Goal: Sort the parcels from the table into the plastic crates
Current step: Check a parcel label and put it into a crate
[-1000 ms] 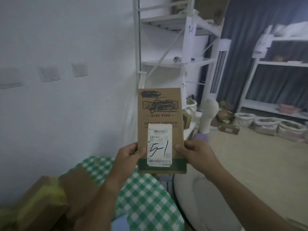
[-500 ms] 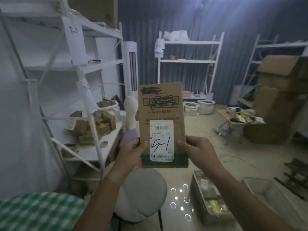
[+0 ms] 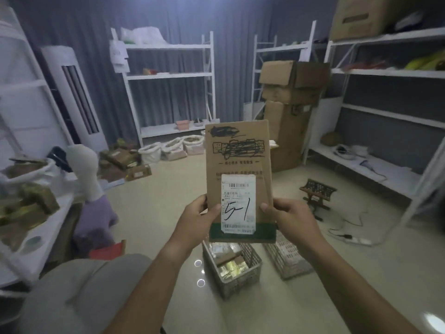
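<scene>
A flat brown cardboard parcel (image 3: 238, 150) stands upright in front of me, with a green band at the bottom and a white label marked "5-1". My left hand (image 3: 196, 219) grips its lower left edge, thumb on the front. My right hand (image 3: 292, 219) grips its lower right edge the same way. Below the parcel on the floor stand two grey plastic crates: the left crate (image 3: 237, 278) holds several parcels, and the right crate (image 3: 287, 260) shows a pale load inside.
White shelving racks (image 3: 168, 75) line the back and right walls. Stacked cardboard boxes (image 3: 291, 104) stand at the back right. Sacks (image 3: 173, 148) and loose parcels lie on the floor at back left. A small dark stool (image 3: 316, 192) and cables lie to the right.
My view has swung right, from the wall and checked table to the open room and the crates on the floor. Both hands have kept their hold on the upright parcel.
</scene>
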